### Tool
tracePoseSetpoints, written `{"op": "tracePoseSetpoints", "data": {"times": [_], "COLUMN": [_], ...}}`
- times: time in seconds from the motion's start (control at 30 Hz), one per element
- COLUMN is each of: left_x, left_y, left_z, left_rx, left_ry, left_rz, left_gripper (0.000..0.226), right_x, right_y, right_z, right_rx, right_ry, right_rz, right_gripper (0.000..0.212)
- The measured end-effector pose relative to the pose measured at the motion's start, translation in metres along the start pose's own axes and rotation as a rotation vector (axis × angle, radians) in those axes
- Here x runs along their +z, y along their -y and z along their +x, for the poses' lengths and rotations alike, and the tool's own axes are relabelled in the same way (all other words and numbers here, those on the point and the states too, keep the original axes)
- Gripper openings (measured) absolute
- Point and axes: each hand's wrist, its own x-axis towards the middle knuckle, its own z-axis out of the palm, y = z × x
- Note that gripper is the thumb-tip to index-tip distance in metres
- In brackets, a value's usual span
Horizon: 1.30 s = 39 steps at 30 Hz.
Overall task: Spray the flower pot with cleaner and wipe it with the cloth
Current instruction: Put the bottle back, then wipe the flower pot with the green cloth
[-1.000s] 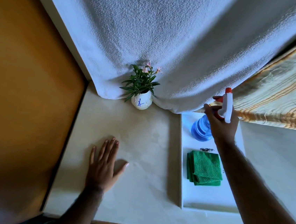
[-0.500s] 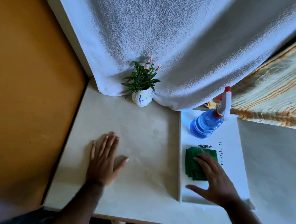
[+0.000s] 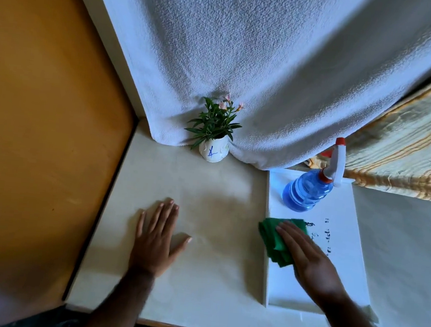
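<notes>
My right hand (image 3: 310, 264) lies over the folded green microfibre cloth (image 3: 274, 242), fingers stretched almost straight and close together, palm down on it; I press on the cloth from above, and whether my thumb has curled under an edge I cannot tell, since the hand hides that side. The cloth sticks out beyond my fingertips and to their left, its folded layers showing at the near corner, and it sits on the white tray (image 3: 345, 257) that runs under my wrist. Just past my fingertips, to the right, a scatter of small dark specks (image 3: 328, 235) marks the tray floor. Farther ahead of that hand, at the far end of the same tray, the blue spray bottle (image 3: 307, 191) stands with its white trigger head and red nozzle tip, untouched. My left hand (image 3: 156, 239) rests flat and empty on the pale tabletop (image 3: 196, 281), fingers spread a little, thumb out to the right. The white flower pot (image 3: 213, 151), with a blue mark on its side and a green plant with pink blossoms, stands well ahead of my left hand, slightly to the right, against the hanging white towel (image 3: 271, 76).
</notes>
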Motion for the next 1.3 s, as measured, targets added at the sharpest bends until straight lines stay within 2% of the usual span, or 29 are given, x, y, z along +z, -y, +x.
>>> {"op": "tracePoseSetpoints", "data": {"times": [0.1,0.2,0.33,0.5,0.7,0.83,1.1,1.23,1.3], "left_x": [0.003,0.006,0.007,0.005,0.005,0.006,0.008,0.009,0.009], "left_y": [0.001,0.003,0.002,0.003,0.003,0.003,0.004,0.004,0.004], "left_z": [-0.001,-0.002,-0.002,-0.002,-0.002,-0.002,-0.002,-0.002,-0.002], "left_rx": [0.006,0.012,0.015,0.014,0.019,0.021,0.016,0.009,0.012], "left_ry": [0.000,-0.017,-0.035,-0.013,-0.016,-0.010,0.010,0.008,0.005], "left_rz": [-0.014,-0.023,-0.010,0.001,0.016,0.015,0.019,0.018,0.020], "left_gripper": [0.086,0.085,0.085,0.089,0.091,0.091,0.092,0.090,0.090], "right_x": [0.004,0.021,0.036,0.041,0.052,0.063,0.086,0.095,0.096], "right_y": [0.035,0.055,0.059,0.050,0.043,0.039,0.037,0.036,0.036], "right_z": [0.051,0.107,0.174,0.226,0.247,0.250,0.243,0.234,0.228], "right_rx": [-0.232,-0.441,-0.539,-0.579,-0.649,-0.622,-0.584,-0.561,-0.511], "right_ry": [0.009,0.049,0.013,0.007,0.039,0.064,0.083,0.127,0.139], "right_rz": [0.032,0.002,-0.072,-0.126,-0.131,-0.081,-0.025,0.015,0.051], "right_gripper": [0.048,0.040,0.038,0.038,0.031,0.041,0.031,0.031,0.040]}}
